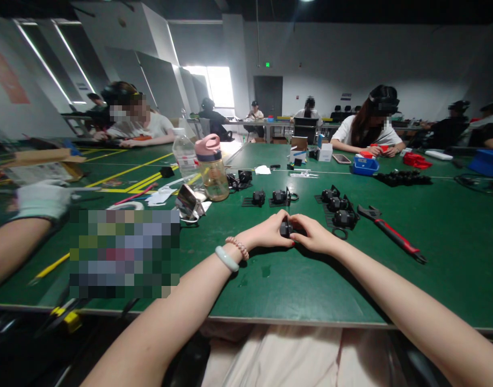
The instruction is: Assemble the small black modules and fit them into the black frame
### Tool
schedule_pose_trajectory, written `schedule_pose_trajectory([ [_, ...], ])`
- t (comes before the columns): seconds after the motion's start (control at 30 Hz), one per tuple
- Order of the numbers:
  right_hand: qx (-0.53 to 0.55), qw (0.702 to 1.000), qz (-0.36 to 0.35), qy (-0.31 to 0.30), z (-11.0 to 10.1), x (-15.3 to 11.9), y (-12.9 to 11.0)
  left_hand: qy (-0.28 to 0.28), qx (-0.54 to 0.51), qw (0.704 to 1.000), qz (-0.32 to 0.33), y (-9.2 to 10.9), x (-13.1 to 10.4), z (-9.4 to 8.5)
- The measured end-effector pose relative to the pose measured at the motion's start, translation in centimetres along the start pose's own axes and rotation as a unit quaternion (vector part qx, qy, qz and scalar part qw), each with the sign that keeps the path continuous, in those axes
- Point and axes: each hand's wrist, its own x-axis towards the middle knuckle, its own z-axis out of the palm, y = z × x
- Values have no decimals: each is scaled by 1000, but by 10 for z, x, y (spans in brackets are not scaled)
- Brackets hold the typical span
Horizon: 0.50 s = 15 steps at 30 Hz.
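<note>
Close to the table's front middle, my left hand [266, 230] and my right hand [314, 234] meet around a small black faceted part [285, 229]. Fingers of both hands are curled against it and cover much of it, so its exact kind is hard to make out. Just behind my hands stand similar black assemblies [279, 196] with flat slotted pieces. More black assemblies [343, 217] are lined up to the right, with a black ring [340, 233] in front of them. Beyond these lies an adjustable wrench [395, 235] with red and black handles.
A drinking bottle [214, 172] with a pink lid and a clear plastic bottle [185, 153] stand left of centre. A co-worker's gloved hand [43, 201] is at the far left. Across the green table [254, 295], a person [371, 126] handles red parts near a blue bin [365, 165].
</note>
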Motion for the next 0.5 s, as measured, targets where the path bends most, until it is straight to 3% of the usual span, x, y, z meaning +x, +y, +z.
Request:
schedule_pose_trajectory([
  [0.5, -16, 1000, -13, -7, -1, -1, -2, -4, 23, 1000, 1, 1, -1, -2],
])
